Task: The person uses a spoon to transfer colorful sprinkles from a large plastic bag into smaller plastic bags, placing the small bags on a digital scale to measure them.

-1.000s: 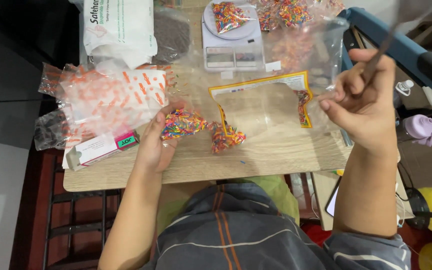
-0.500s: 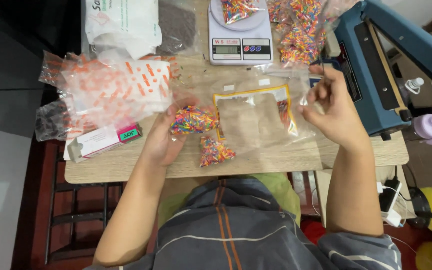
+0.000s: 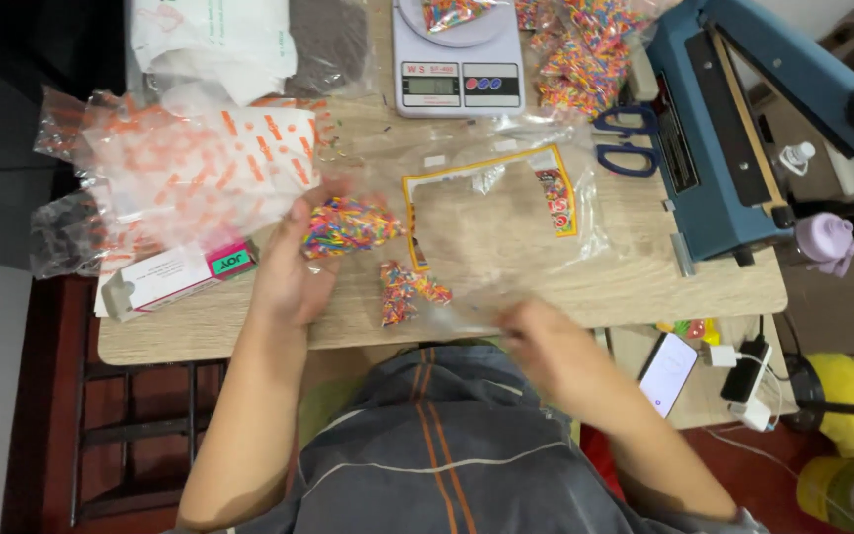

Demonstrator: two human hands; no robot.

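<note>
Left hand (image 3: 289,272) pinching small clear bag of rainbow sprinkles (image 3: 348,225) mid-frame, blurred right hand (image 3: 546,341) gripping clear plastic bag (image 3: 506,237) edge at wooden table (image 3: 210,321) front: risk of tipping, spilling sprinkles.

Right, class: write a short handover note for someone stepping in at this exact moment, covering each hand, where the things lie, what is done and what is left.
Left hand: holds a small packet of coloured sprinkles just above the wooden table.
Right hand: blurred at the near table edge, pinching the clear bag with the yellow border, I think.
Things: a second small sprinkle packet lies in front of the body. The scale holds sprinkles, with a loose heap beside it; scissors and blue heat sealer stand on the right.
Done: two small packets filled.
Left: the clear bag looks mostly empty.
</note>
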